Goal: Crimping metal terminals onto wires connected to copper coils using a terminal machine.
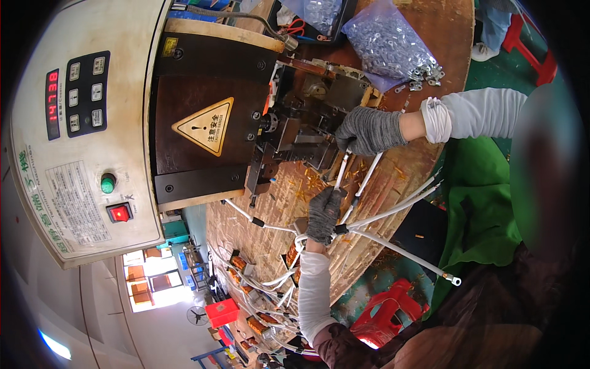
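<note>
My L hand is closed round a white cable, & my R hand is curled tight on its top bit, by the crimping press. So the cable's b/w my hands. It's prob. light, bendy but a bit stiff, not too slippy & hard to break. Best grip: near the end, w/ the other hand lower down. Count: 1 cable held, 1 second cable just beside, 1 ring lug on a cable end, 1 bag of lugs (too many to count), 2 red stools.
</note>
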### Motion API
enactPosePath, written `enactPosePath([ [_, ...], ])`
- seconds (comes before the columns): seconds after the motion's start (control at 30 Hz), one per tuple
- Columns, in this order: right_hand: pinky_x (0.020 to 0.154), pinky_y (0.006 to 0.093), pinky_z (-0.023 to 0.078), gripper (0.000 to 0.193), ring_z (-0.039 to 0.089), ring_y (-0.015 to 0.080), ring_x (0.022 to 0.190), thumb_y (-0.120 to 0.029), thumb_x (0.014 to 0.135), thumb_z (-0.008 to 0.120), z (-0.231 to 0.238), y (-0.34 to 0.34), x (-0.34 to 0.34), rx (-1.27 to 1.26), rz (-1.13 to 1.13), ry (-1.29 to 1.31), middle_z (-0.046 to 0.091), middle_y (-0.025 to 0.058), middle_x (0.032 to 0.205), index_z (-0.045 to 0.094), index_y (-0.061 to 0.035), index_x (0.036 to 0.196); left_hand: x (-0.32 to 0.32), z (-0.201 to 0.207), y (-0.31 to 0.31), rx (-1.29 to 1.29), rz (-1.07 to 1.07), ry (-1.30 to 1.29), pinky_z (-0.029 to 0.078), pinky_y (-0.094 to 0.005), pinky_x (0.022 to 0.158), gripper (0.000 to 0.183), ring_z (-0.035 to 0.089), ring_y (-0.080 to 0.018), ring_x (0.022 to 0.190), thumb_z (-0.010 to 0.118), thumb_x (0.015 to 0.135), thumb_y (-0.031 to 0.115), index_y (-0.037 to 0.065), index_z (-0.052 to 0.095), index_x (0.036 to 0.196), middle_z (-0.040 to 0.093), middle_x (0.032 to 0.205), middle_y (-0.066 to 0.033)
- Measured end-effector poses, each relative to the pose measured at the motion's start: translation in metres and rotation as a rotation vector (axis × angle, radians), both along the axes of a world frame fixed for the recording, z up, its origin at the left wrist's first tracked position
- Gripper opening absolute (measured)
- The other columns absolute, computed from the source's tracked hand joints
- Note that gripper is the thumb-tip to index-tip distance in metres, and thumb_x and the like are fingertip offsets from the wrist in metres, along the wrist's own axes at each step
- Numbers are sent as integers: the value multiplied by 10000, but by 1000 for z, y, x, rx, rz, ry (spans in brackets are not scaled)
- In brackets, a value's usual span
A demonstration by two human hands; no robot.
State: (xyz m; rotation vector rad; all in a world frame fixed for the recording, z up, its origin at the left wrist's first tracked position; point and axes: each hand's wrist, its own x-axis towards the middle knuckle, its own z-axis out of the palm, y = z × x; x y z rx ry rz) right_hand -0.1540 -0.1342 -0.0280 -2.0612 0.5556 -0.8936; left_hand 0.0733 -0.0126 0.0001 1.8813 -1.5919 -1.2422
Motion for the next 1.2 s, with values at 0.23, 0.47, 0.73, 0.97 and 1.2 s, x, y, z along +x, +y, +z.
enactPosePath([
  [0.23, 610, 346, 471, 122, 604, 280, 684, -87, 693, 624, 5, -10, 8, 39, -65, -62, 599, 124, 712, 583, -41, 798, 12, 5, -12, -95, -35, -121, 376, -262, 483, 213, 435, -87, 493, 511, 885, 165, -7, 632, 850, 535, 584, -12],
  [0.47, 608, 353, 466, 132, 597, 290, 701, -96, 680, 640, 1, -30, 18, 67, -106, -62, 583, 118, 711, 555, -49, 770, 13, 14, -29, -211, -69, -155, 395, -251, 498, 237, 495, -97, 533, 500, 884, 178, -8, 629, 812, 590, 641, -43],
  [0.73, 634, 378, 472, 141, 595, 318, 724, -139, 645, 634, 20, -47, 23, 50, -118, 160, 598, 136, 734, 600, -62, 758, 7, 34, -42, -130, -28, -110, 341, -229, 463, 183, 413, -63, 516, 524, 873, 135, -8, 630, 829, 515, 591, 1],
  [0.97, 625, 390, 473, 225, 598, 336, 719, -187, 643, 639, 23, -56, 26, -14, -100, 310, 619, 171, 765, 624, -32, 804, 8, 33, -48, -72, 6, -66, 259, -221, 417, 198, 369, -46, 460, 529, 873, 182, 16, 632, 839, 428, 520, 45],
  [1.2, 598, 373, 473, 157, 609, 302, 687, -118, 618, 616, 21, -59, 28, 99, -118, 267, 613, 142, 712, 632, -57, 762, 16, 24, -46, -112, 5, -85, 254, -219, 408, 244, 368, -52, 440, 537, 872, 244, 20, 628, 836, 412, 516, 49],
])
